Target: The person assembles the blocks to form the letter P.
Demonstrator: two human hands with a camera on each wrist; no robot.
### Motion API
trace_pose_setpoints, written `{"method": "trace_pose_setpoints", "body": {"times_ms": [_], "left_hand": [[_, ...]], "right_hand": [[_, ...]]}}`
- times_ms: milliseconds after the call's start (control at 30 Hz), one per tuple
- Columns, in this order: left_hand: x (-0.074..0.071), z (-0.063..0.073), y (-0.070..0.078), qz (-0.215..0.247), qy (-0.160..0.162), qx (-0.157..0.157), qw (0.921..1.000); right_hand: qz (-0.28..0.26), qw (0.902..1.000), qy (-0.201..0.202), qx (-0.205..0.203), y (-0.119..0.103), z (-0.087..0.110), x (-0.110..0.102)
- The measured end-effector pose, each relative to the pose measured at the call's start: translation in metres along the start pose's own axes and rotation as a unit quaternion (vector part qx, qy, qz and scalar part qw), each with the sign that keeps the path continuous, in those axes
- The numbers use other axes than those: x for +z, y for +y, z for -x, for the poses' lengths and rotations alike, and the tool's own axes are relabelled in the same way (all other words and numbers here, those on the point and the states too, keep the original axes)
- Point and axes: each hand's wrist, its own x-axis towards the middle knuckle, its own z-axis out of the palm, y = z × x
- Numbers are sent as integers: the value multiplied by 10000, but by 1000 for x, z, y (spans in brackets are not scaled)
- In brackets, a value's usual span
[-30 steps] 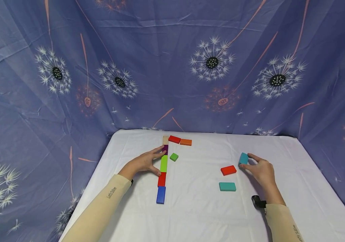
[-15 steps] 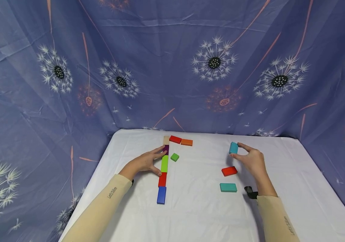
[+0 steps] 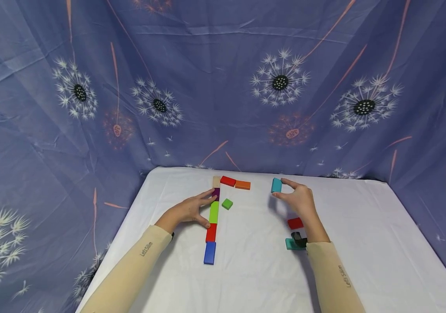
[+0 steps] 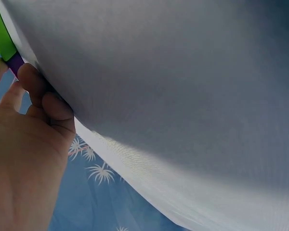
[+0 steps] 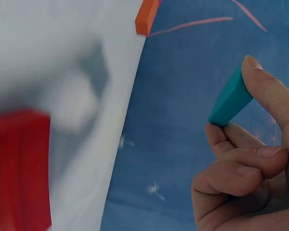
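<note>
A turquoise block [image 3: 276, 185] is pinched by its ends between the thumb and a finger of my right hand [image 3: 300, 201], raised over the back of the table. In the right wrist view the held turquoise block [image 5: 231, 99] stands out against the backdrop. My left hand [image 3: 186, 210] rests beside a line of blocks with fingers spread, fingertips on the purple block [image 3: 216, 194], thumb at the join of the lime green block [image 3: 214, 212] and a red block [image 3: 211, 233]. A blue block [image 3: 209, 253] is at the near end, a pale wooden block [image 3: 216, 181] at the far end.
From the line's far end, a red block [image 3: 228, 181] and an orange block [image 3: 243, 185] run rightward. A small green block [image 3: 227, 204] lies near the line. Another red block [image 3: 295, 223] and a teal block [image 3: 293, 244], partly hidden by the right wrist camera, lie under the right arm.
My right hand has carried the turquoise block leftward and toward the back, closer to the orange block. The left hand keeps its place at the line.
</note>
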Motion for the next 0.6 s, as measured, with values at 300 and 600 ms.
{"method": "trace_pose_setpoints", "body": {"times_ms": [300, 600], "left_hand": [[0, 0, 1, 0, 12, -127, 9999], [1, 0, 0, -103, 24, -132, 9999]], "right_hand": [[-212, 9996, -185, 16, 0, -16, 31], [-385, 9984, -410, 3, 2, -28, 54]]}}
